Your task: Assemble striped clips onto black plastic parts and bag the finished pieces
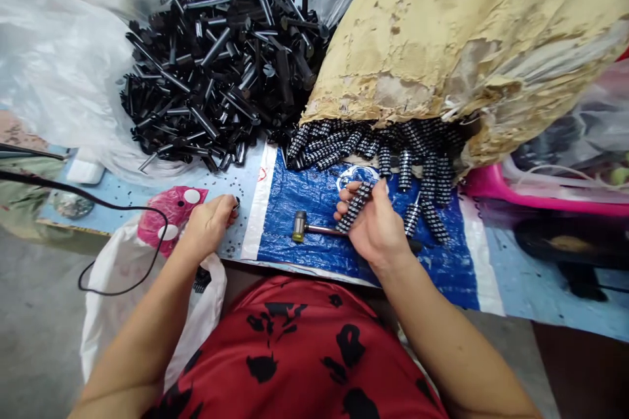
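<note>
My right hand [378, 226] is closed around a black cylinder [354, 208] patterned with rows of pale spots, held at a slant above the blue sheet [289, 190]. My left hand [209, 222] pinches a small dark piece [236, 203], mostly hidden by the fingers. Between the hands, a small mallet [299, 226] lies on the sheet, its handle running under my right hand. More patterned cylinders [324, 144] spill from a worn yellowish sack [417, 33]. Two of them [432, 219] lie just right of my right hand.
Black plastic parts [221, 65] are heaped at the back left beside clear plastic bags [63, 59]. A white bag [111, 314] hangs at the table's front edge, near a pink item [167, 216]. A black cable [98, 200] crosses the left. A pink tub [496, 193] stands right.
</note>
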A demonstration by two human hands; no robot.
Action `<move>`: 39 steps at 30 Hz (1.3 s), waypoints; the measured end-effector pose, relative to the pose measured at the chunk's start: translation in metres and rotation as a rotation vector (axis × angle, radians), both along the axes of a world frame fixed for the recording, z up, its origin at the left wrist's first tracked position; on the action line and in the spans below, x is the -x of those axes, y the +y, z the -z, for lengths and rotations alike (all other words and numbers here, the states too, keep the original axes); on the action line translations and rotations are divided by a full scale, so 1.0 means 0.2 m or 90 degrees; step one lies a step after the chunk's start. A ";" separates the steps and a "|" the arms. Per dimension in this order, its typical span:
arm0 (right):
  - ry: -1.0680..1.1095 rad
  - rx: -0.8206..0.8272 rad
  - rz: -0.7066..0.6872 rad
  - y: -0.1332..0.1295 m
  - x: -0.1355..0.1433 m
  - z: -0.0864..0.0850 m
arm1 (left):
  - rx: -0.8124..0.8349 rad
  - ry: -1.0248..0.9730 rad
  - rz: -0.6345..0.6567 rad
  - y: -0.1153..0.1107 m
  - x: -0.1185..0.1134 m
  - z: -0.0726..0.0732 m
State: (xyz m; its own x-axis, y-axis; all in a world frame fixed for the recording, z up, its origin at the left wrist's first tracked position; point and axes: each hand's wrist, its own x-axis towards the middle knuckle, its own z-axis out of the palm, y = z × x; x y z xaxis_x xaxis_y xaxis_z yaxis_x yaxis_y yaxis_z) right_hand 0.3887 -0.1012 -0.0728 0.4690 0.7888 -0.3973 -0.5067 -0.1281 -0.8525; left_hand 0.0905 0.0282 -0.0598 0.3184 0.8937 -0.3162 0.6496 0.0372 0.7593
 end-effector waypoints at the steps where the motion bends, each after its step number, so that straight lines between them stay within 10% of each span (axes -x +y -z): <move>1: 0.037 0.001 -0.022 0.00 0.02 -0.01 | 0.038 -0.026 -0.018 0.00 0.00 -0.01; 13: 0.073 -0.006 -0.062 -0.08 0.11 -0.03 | 0.260 -0.471 -0.162 -0.12 -0.25 -0.04; 20: 0.108 0.031 -0.078 -0.11 0.11 -0.01 | 0.381 -0.574 -0.115 -0.10 -0.16 -0.14; 28: 0.131 -0.015 -0.131 -0.06 0.19 -0.08 | 0.307 -0.538 -0.067 -0.19 -0.30 -0.13; 33: 0.137 -0.054 0.012 -0.02 0.26 -0.06 | 0.219 -0.498 0.001 -0.36 -0.55 -0.02; 39: -0.115 -0.115 -0.065 -0.06 0.24 0.00 | 0.090 -0.443 0.050 -0.40 -0.67 0.00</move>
State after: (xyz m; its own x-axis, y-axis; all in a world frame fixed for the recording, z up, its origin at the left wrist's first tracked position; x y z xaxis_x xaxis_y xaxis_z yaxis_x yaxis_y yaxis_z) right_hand 0.3409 -0.1123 -0.0720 0.4339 0.8860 -0.1635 -0.3367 -0.0089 -0.9416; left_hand 0.2249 -0.0525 -0.0595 0.5496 0.8256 -0.1277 0.0213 0.1390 0.9901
